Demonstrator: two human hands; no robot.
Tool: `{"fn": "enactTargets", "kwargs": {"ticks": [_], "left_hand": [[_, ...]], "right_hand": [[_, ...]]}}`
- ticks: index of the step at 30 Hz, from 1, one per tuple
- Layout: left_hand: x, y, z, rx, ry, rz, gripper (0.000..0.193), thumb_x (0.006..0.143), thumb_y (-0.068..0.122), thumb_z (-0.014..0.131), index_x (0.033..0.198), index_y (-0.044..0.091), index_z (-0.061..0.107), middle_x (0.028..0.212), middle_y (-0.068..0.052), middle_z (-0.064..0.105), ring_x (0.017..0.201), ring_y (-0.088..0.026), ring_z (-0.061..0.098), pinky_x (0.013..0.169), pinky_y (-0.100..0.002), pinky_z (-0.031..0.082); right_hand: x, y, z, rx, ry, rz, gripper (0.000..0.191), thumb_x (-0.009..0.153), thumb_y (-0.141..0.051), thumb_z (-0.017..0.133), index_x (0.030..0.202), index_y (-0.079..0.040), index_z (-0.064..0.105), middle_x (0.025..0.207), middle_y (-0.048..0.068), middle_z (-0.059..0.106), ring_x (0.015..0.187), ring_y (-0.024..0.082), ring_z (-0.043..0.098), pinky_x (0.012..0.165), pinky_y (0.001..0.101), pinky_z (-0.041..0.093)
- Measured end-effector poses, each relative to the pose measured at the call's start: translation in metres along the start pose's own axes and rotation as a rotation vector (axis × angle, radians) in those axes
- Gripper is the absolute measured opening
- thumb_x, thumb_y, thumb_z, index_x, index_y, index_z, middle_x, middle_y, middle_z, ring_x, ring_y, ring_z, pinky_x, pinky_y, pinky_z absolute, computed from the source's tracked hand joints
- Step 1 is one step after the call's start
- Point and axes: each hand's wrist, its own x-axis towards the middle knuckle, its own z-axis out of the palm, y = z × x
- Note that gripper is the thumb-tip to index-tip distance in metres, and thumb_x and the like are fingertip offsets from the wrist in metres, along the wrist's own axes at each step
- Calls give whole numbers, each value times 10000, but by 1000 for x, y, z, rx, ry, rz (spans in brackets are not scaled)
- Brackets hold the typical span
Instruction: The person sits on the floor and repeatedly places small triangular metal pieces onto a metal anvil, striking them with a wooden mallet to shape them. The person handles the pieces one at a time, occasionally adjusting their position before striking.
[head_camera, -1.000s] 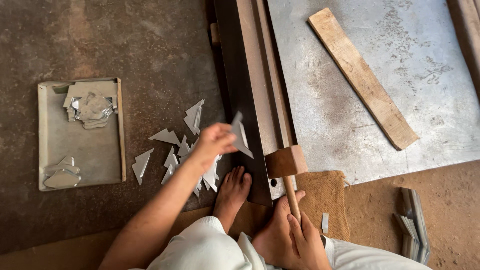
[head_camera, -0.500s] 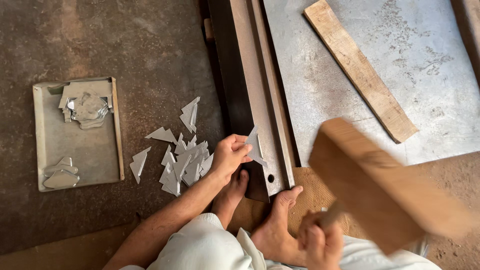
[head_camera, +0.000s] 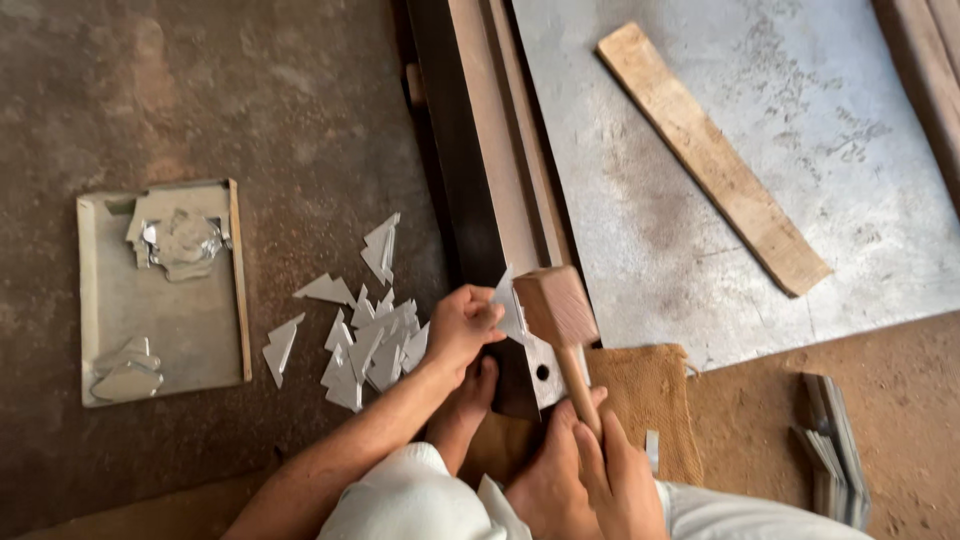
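Below, dirt floor (head_camera: 250, 110), left hand (head_camera: 462, 325) fingers pinching metal piece (head_camera: 510, 305), right hand (head_camera: 620, 480) clenching mallet (head_camera: 556, 305)

Left hand (head_camera: 462, 325) pins a metal piece (head_camera: 509, 308) on the steel bar (head_camera: 480, 200); right hand (head_camera: 615, 470) grips a wooden mallet (head_camera: 556, 308).

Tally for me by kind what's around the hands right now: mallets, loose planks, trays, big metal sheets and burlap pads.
Wooden mallet: 1, in the right hand
Loose wooden plank: 1
Shallow metal tray: 1
Large metal sheet: 1
Burlap pad: 1
Total: 5
The left hand holds a small metal piece; the cut scraps overlap too much to count.
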Motion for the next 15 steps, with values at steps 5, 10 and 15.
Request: {"fn": "enactTargets", "kwargs": {"ticks": [5,10,15], "left_hand": [[-2,3,1,-7,-22,74,194,938,74,696,1106,-12,653,967,-96,735,850,-144,706,726,-316,647],[-3,4,1,22,18,5,203,918,53,696,1110,10,646,984,-78,718,853,-138,694,709,-333,643],[-3,5,-1,-20,-24,2,201,937,66,693,1122,-6,666,995,-107,746,844,-170,713,723,-326,630]], "right_hand": [[-1,-1,-1,-113,112,-472,264,1029,-264,571,1061,-3,579,645,164,647,569,126,513,498,416,448],[4,1,1,286,16,-96,273,1003,-255,518,1138,-37,613,544,69,509,427,126,463,379,336,378],[17,-7,-3,11,-151,50,306,1019,-356,562,1211,-118,586,490,96,509,383,163,428,388,339,367]]}}
